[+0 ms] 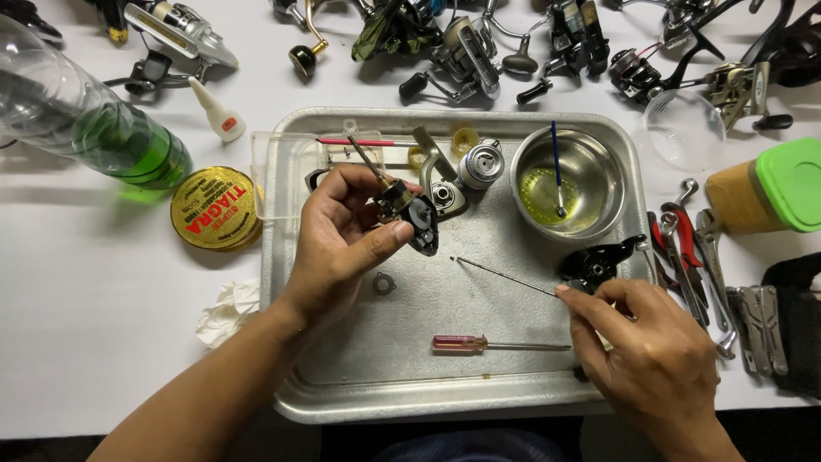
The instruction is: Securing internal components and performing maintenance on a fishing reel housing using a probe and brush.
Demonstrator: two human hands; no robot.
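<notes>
Steel tray [342, 376] on the white surface [103, 342], contents as follows. Nearest me: pink-handled screwdriver [462, 343], lying flat. My right hand [654, 355]: fingertips pinched on a thin metal rod [505, 276], tip pointing left over the tray. My left hand [342, 235]: clenched around a small black reel body [410, 214], raised above the tray. Beyond: steel bowl [599, 167] with yellowish liquid and a blue brush [556, 162]. Far edge: several fishing reels [462, 51].
</notes>
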